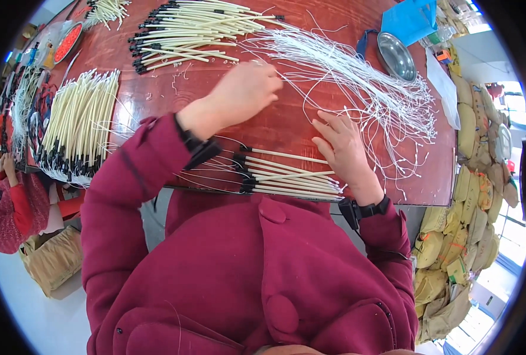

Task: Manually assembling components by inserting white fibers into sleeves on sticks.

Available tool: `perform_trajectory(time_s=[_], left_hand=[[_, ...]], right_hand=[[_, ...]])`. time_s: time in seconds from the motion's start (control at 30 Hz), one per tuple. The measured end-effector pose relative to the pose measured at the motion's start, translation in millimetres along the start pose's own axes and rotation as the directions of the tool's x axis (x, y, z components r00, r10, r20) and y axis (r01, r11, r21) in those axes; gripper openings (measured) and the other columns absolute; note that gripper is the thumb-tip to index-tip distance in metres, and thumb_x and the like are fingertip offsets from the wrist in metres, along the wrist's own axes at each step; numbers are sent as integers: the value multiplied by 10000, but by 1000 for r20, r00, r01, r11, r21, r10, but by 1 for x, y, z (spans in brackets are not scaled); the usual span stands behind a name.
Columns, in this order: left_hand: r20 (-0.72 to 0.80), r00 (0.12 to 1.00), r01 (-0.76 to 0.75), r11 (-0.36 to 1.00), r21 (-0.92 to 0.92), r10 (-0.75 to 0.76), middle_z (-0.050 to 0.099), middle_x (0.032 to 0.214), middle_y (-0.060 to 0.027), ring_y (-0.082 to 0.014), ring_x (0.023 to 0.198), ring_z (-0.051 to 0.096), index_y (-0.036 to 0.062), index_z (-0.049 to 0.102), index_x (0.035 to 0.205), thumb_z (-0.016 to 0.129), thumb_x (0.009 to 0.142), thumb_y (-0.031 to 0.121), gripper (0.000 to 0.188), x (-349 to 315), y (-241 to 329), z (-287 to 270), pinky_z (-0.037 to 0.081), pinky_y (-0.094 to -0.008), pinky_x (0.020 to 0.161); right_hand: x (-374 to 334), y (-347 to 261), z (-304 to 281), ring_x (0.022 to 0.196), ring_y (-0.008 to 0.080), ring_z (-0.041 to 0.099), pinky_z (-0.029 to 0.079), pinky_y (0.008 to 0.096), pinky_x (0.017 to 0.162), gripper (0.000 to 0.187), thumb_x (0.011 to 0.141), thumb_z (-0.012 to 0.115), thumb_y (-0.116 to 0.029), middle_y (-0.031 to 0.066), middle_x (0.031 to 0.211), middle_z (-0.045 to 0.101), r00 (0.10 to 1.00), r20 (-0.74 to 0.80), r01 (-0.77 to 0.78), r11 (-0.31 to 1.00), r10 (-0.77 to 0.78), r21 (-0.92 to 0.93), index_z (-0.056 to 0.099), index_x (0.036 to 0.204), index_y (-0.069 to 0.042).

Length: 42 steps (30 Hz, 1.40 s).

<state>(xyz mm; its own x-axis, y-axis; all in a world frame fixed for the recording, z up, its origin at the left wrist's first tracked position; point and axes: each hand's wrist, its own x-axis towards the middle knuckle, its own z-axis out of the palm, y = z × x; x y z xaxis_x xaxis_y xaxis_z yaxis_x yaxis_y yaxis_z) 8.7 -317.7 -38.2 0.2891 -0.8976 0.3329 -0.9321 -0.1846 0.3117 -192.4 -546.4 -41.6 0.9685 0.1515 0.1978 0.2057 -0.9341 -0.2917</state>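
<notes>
My left hand (244, 93) is held over the middle of the table, its fingers curled inward; whatever they may hold is hidden. Just beyond it are the loose ends of a big bundle of thin white cords (357, 71). My right hand (344, 148) has its fingers apart, beside stray cords from that bundle. Below it, by the table's near edge, lies a small group of cream-coloured sticks (289, 168) with black ends to the left. Thin white cords trail left from those ends.
A large pile of similar sticks (198, 29) lies at the back, and another stack (79, 118) at the left. A metal bowl (396, 56) and a blue container (409, 22) stand back right. A co-worker's red sleeve (19, 204) shows far left; stacked sacks (461, 207) line the right.
</notes>
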Motion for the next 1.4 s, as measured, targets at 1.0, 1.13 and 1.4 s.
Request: perform_trajectory(time_s=[1.0,1.13,1.4], left_hand=[[170,980,101,994,29,-104,603,1117,-135,-327,1110,604,53,615,1029,617,930,124,122,59,15,69,500,-461,883],[109,993,41,996,73,-49,628,1061,-132,-330,1046,637,43,615,1024,597,934,118,119,58,17,66,505,-460,873],[205,979,23,995,-100,-2,668,930,-130,-347,868,697,27,603,1034,560,918,71,131,42,42,41,551,-466,762]], right_hand=[[-12,9,-18,1235,370,508,421,483,1072,572,929,727,-326,178,1523,477,979,-132,-167,984,158,-64,609,1395,-15],[-14,9,-18,1215,362,520,430,477,1062,557,929,729,-297,171,1516,490,984,-102,-155,986,148,-64,613,1389,-7],[-11,7,-14,1230,348,514,443,468,1061,590,860,792,-222,139,1514,497,978,-127,-168,985,163,-31,620,1386,-19]])
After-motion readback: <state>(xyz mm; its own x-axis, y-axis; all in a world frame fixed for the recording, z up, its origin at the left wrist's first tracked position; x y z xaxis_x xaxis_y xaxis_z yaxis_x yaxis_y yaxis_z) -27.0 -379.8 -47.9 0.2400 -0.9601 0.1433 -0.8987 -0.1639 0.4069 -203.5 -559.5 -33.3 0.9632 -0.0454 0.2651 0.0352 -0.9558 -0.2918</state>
